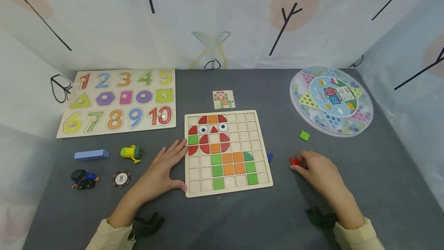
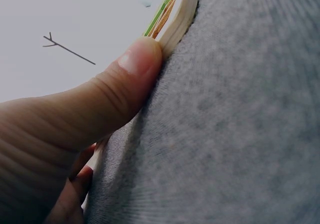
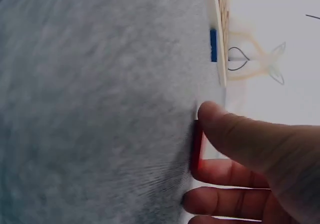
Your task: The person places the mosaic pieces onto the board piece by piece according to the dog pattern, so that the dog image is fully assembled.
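A wooden grid board lies in the middle of the table, partly filled with red, orange and green tiles and two eye pieces. My left hand is at its left side, thumb and fingers spread and touching the edge. To the right of the board, my right hand pinches a small red tile between thumb and index finger. In the right wrist view the red tile stands on edge, close against the table surface. A blue piece touches or lies just beside the board's right edge.
A green tile lies beyond my right hand, near a round game box. A pattern card sits behind the board. Leftward are a number puzzle, blue block, green-yellow toy, figurine and chip.
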Available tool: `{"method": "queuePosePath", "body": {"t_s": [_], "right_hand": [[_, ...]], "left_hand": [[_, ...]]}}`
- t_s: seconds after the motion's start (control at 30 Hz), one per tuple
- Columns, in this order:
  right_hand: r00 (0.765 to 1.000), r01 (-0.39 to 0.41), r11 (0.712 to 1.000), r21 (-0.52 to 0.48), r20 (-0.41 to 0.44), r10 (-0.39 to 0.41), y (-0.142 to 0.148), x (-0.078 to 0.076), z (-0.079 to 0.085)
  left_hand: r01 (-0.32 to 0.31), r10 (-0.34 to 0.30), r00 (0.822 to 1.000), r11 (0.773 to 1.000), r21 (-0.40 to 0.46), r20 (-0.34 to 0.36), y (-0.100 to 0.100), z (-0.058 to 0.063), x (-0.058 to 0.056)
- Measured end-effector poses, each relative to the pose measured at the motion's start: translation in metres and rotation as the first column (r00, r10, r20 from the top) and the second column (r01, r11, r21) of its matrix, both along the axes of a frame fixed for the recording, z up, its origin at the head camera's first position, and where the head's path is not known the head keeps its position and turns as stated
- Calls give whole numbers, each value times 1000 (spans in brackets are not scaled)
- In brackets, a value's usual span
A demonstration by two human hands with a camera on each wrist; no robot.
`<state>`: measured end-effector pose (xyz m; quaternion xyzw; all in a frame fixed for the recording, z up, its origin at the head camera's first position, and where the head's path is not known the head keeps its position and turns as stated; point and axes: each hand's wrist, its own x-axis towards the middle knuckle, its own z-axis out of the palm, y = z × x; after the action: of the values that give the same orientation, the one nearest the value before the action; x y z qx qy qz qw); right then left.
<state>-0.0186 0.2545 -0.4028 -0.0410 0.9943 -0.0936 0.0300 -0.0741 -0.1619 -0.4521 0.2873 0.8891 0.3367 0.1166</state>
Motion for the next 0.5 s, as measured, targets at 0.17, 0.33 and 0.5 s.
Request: {"method": "queuePosePath", "body": {"t_s": [0.17, 0.33, 0.5], "right_hand": [[1000, -23, 1000, 12, 2, 23, -2, 0, 1], [997, -63, 998, -1, -39, 63, -6, -2, -3], [996, -66, 998, 2, -58, 66, -12, -8, -3]], "left_hand": [[0, 0, 1000, 1000, 1, -1, 1, 1, -1], [-4, 4, 1000, 1000, -1, 4, 1, 1, 0], [-3, 3, 1000, 1000, 4, 4, 0, 0, 0]]}}
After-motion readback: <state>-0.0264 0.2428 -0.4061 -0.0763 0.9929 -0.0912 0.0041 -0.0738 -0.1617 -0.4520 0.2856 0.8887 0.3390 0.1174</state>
